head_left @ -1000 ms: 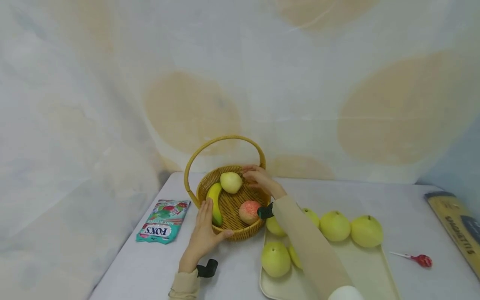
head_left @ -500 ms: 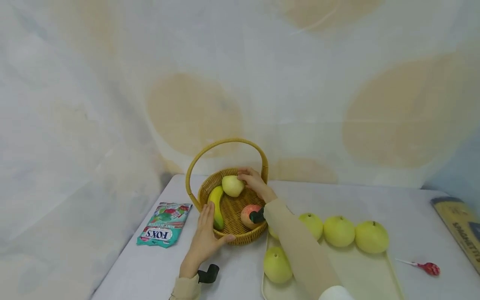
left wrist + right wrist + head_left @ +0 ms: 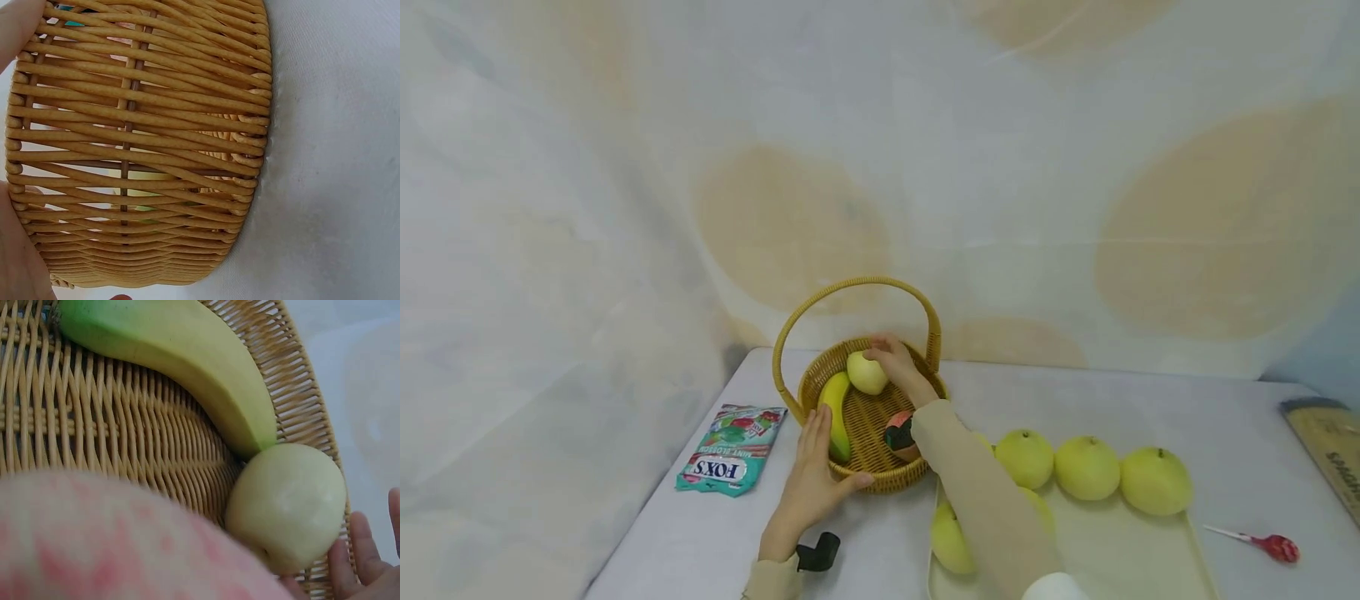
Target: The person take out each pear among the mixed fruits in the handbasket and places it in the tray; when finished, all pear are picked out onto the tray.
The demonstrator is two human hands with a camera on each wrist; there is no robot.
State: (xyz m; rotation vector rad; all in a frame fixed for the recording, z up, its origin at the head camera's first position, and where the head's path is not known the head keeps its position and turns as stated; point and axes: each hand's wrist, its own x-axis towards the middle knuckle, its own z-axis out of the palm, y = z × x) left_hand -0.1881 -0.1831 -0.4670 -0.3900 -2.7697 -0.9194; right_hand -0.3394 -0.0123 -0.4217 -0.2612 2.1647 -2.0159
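Note:
A wicker basket with a tall arched handle holds a banana, a pale yellow pear and a red-speckled peach. My left hand lies against the basket's near left side, fingers stretched along the rim and thumb spread at the front. In the left wrist view, that hand meets the rim at the left edge. My right hand reaches in over the far right rim, fingertips at the pear. Its loosely spread fingers show beside the pear. The black wrist camera partly covers the peach in the head view.
Right of the basket, a cream tray carries several yellow-green pears, some behind my right sleeve. A red lollipop and a spaghetti pack lie farther right. A teal sweets bag lies left.
My right hand has moved left inside the basket, from beside the pear to its edge. The left hand has stayed at the rim. The head view has shifted slightly.

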